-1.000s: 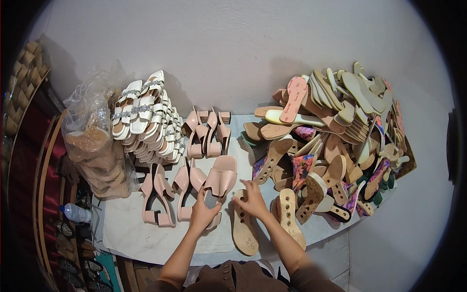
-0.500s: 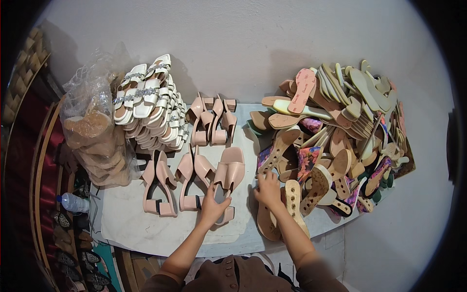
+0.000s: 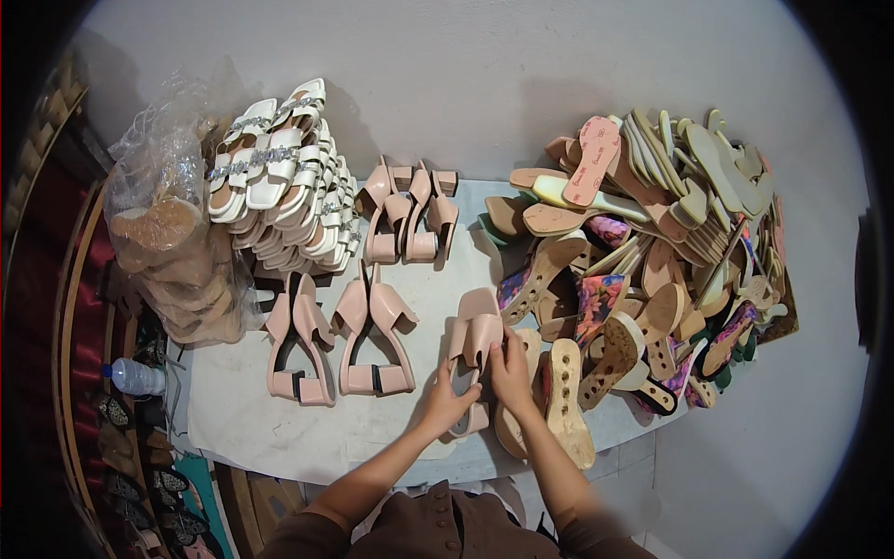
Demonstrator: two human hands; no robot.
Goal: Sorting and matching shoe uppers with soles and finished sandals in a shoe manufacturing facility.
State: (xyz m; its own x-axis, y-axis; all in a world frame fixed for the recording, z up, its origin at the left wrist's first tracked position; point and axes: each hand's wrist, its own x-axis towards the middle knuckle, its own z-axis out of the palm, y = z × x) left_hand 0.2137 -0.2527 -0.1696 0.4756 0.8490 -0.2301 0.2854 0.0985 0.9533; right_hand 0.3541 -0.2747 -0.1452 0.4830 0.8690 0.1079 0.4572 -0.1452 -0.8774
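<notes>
A pale pink heeled sandal (image 3: 479, 328) is between my hands near the front of the table, its toe pointing away from me. My left hand (image 3: 451, 406) grips it by the heel end. With its fingers against the strap's right side, my right hand (image 3: 508, 374) holds it too. To the left, two pairs of matching sandals lie on their sides: a near pair (image 3: 382, 349) and another (image 3: 300, 349) beyond it. One more pink pair (image 3: 410, 219) sits farther back. Just right of my right hand are wooden-looking sole pieces (image 3: 566, 401).
A stack of white sandals (image 3: 279, 177) rises at the back left, beside a clear plastic bag (image 3: 172, 242) of tan pieces. Loose soles and insoles (image 3: 652, 242) heap up on the right. A water bottle (image 3: 138, 377) stands off the left edge of the white-covered table (image 3: 261, 438).
My right hand has left the sole pieces and come onto the pink sandal. The sandal has shifted right with my left hand on it.
</notes>
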